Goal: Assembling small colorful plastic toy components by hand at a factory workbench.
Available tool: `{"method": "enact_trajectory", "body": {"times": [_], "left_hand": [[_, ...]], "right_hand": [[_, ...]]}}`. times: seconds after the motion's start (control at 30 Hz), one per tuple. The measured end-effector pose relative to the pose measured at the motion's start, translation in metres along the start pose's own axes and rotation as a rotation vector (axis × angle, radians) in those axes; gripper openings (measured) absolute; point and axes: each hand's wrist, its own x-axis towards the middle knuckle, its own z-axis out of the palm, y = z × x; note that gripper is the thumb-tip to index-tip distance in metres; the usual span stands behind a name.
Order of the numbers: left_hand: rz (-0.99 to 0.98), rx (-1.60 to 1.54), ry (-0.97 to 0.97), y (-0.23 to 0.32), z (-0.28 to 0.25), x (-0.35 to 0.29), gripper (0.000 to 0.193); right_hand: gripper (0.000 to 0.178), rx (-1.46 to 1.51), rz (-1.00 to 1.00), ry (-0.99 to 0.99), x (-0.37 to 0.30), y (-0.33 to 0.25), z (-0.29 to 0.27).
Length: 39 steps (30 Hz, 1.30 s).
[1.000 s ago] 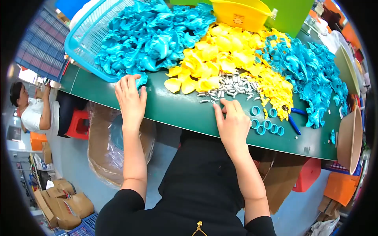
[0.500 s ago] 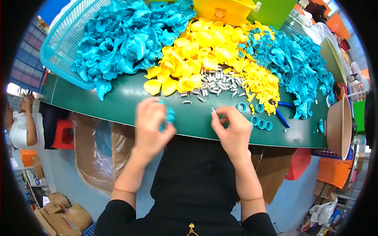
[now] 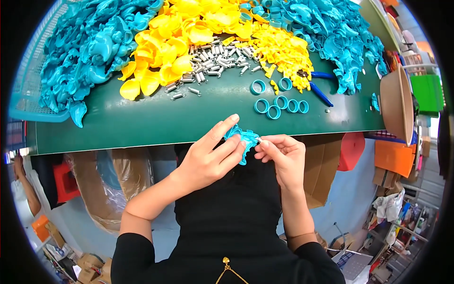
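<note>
One turquoise piece [image 3: 250,137] | left hand [image 3: 208,157] grips it, 2 o'clock | right hand [image 3: 287,155] pinches tiny part [image 3: 259,140], piece's 3 o'clock | long axis unclear

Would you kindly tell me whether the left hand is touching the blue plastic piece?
Touching: the head view shows the left hand holding the blue plastic piece, fingers lying across its surface.

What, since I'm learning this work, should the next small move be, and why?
Probably ease what looks like a small metal piece against the blue part: the right hand's fingertips pinch it at the part's right edge, while the left hand holds the part. Where it would fit is too small to tell.
</note>
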Motion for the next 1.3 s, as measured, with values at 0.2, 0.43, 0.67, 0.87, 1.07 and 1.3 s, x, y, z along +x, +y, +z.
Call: {"method": "enact_trajectory", "body": {"times": [0.2, 0.43, 0.67, 0.87, 1.07, 1.3], "left_hand": [[-0.021, -0.034, 0.019, 0.003, 0.003, 0.001, 0.013], [-0.013, -0.043, 0.027, -0.001, 0.004, -0.001, 0.013], [-0.038, -0.049, 0.062, -0.002, 0.006, 0.002, 0.015], [-0.081, -0.051, 0.017, 0.004, -0.007, 0.002, 0.025], [-0.215, 0.052, -0.094, 0.019, -0.015, 0.015, 0.034], [-0.228, -0.047, -0.018, 0.017, -0.003, 0.027, 0.027]], "right_hand": [[0.011, 0.022, 0.019, 0.028, -0.008, -0.004, 0.001], [0.008, -0.054, -0.009, 0.104, -0.011, -0.003, 0.010], [0.009, -0.087, 0.044, 0.042, 0.001, 0.000, 0.004], [0.008, -0.374, -0.083, -0.017, 0.013, -0.038, -0.003], [0.013, -1.327, -0.747, 0.286, 0.079, -0.062, 0.000], [0.019, -1.180, -0.999, 0.180, 0.056, -0.054, -0.005]]}}
